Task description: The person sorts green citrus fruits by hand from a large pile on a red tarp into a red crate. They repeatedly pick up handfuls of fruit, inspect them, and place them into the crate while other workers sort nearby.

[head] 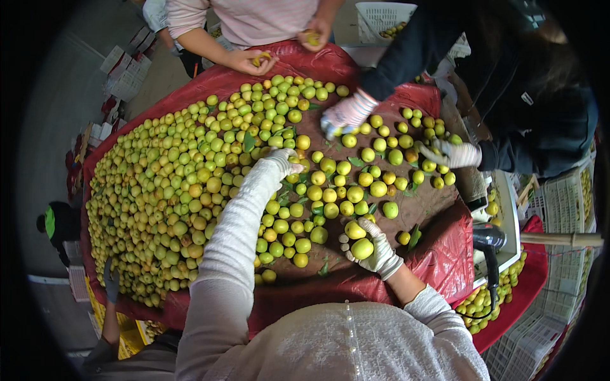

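Note:
A large heap of round yellow-green fruits, which look like jujubes, covers the left and middle of a table lined with a red quilted sheet. My left hand, in a white glove, reaches to the heap's right edge with its fingers among the fruits. Its grip is partly hidden. Palm up near the front edge, my gloved right hand cradles two fruits, an upper one and a lower one. Looser fruits and green leaves lie between and beyond my hands.
Opposite, a person's bare hands hold fruits. At right, a co-worker's striped gloves work among the fruits. Another gloved hand touches the heap's lower left. A black hair dryer rests at a white bin; crates stand beyond.

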`<state>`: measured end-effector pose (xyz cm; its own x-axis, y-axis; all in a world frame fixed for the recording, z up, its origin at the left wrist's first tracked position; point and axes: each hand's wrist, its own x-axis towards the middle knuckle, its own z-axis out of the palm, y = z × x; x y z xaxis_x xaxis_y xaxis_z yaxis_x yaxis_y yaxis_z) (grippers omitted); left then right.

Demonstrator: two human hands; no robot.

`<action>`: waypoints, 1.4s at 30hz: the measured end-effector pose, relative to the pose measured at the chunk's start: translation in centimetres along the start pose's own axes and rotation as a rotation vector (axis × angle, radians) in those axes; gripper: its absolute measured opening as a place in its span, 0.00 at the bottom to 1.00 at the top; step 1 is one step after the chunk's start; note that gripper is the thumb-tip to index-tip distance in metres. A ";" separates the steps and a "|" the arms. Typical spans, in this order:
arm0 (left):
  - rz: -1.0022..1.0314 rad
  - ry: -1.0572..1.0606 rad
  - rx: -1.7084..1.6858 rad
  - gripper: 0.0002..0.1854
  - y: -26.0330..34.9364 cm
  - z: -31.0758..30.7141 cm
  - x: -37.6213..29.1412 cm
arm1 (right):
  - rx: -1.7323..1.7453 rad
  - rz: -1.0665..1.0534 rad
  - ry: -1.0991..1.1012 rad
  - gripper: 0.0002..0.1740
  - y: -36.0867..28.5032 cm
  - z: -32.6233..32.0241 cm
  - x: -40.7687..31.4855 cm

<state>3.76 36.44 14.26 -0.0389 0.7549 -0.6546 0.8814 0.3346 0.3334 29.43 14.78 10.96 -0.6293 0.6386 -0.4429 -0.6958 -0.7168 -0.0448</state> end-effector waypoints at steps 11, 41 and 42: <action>0.409 -0.348 -0.774 0.20 2.5 6.4 -11.2 | 0.143 -0.114 0.046 0.33 -0.5 1.4 0.0; 0.260 -0.256 -1.172 0.19 -4.1 7.2 -17.7 | -0.304 0.192 -0.221 0.42 1.1 1.8 -1.1; 0.283 -0.298 -1.186 0.17 -4.0 8.8 -18.9 | -0.377 0.186 -0.241 0.42 1.4 2.0 -1.5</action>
<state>5.11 15.82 19.33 0.3267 0.7782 -0.5364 -0.1300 0.5991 0.7901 28.70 13.35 13.31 -0.8246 0.5045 -0.2558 -0.4180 -0.8482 -0.3255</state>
